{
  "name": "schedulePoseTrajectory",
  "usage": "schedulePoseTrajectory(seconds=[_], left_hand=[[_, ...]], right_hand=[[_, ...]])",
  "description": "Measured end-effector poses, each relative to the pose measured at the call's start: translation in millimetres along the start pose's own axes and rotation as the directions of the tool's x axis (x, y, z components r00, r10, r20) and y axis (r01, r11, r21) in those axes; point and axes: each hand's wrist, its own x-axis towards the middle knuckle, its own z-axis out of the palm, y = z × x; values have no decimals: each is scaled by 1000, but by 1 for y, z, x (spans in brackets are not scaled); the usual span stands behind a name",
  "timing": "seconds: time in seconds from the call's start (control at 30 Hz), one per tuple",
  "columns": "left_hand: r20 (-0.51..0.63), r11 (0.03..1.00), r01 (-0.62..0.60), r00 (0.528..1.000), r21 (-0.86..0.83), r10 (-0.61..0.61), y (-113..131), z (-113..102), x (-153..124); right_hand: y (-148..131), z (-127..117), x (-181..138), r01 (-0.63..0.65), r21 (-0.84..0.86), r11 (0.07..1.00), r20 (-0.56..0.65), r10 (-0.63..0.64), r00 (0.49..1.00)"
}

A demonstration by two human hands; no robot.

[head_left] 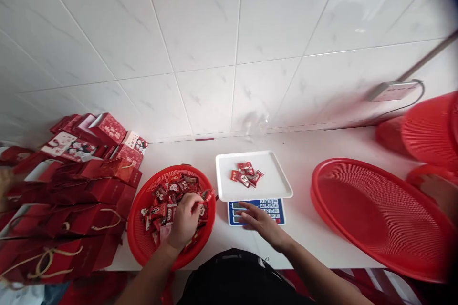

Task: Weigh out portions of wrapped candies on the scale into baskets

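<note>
My left hand is closed over a round red basket, its fingers pinching a red-wrapped candy. Under and around that hand lie many wrapped candies in red and dark wrappers. My right hand is open, fingers stretched out and holding nothing, above the blue keypad of a weighing scale. On top of the scale sits a white tray with several red-wrapped candies grouped near its middle.
Red paper gift bags with rope handles crowd the left side. A large red basket tilts at the right, with another person's hand beside it. More red baskets are stacked behind. A tiled wall backs the white table.
</note>
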Motion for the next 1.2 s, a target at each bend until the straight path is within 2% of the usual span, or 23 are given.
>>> schedulePoseTrajectory(seconds=[0.03, 0.1, 0.17, 0.2, 0.27, 0.33, 0.43, 0.5, 0.57, 0.6, 0.67, 0.77, 0.87, 0.93, 1.03, 1.2], left_hand=[[107, 996, -79, 991, -38, 83, 16, 7, 2], [284, 969, -232, 926, -90, 248, 42, 23, 2], [377, 943, -318, 865, -96, 330, 55, 39, 0], [398, 941, -326, 855, -90, 334, 57, 45, -1], [414, 955, -286, 861, -84, 294, 55, 53, -3], [408, 971, -227, 881, -82, 240, 49, 53, -4], [375, 990, -137, 916, -43, 143, 36, 46, -4], [351, 998, -59, 935, 4, 54, 24, 43, -5], [325, 998, 18, 945, 58, -35, 11, 41, -7], [315, 995, 51, 946, 83, -75, 4, 41, -9], [313, 987, 103, 940, 124, -138, -9, 43, -14], [358, 979, 142, 915, 148, -187, -19, 45, -22], [399, 977, 153, 894, 151, -202, -18, 46, -25], [413, 974, 152, 887, 166, -208, -16, 46, -24], [430, 973, 140, 879, 181, -207, -14, 47, -23], [453, 978, 128, 871, 166, -191, -17, 48, -26]], right_hand=[[-4, 5, -1, -40, 181, 983, 43, 32, 999], [-8, 10, 1, -89, 423, 902, 59, 70, 996], [-5, 9, 6, -113, 495, 862, 5, 126, 992], [-4, 7, 9, -124, 496, 859, -25, 157, 987], [-2, -2, 17, -126, 489, 863, -99, 199, 975], [-6, -13, 26, -73, 494, 866, -203, 196, 959], [-22, -30, 37, 102, 486, 868, -342, 81, 936], [-31, -39, 42, 218, 379, 899, -398, -54, 916], [-30, -44, 45, 244, 103, 964, -455, -172, 874], [-26, -46, 46, 202, -77, 976, -470, -214, 856], [-13, -47, 48, 86, -416, 905, -452, -288, 844], [4, -45, 54, -14, -729, 685, -340, -344, 875], [5, -42, 67, -74, -866, 495, -268, -335, 903], [-2, -41, 79, -122, -903, 412, -265, -311, 912], [-11, -41, 96, -179, -916, 360, -295, -298, 908], [-15, -45, 109, -156, -937, 312, -266, -350, 898]])
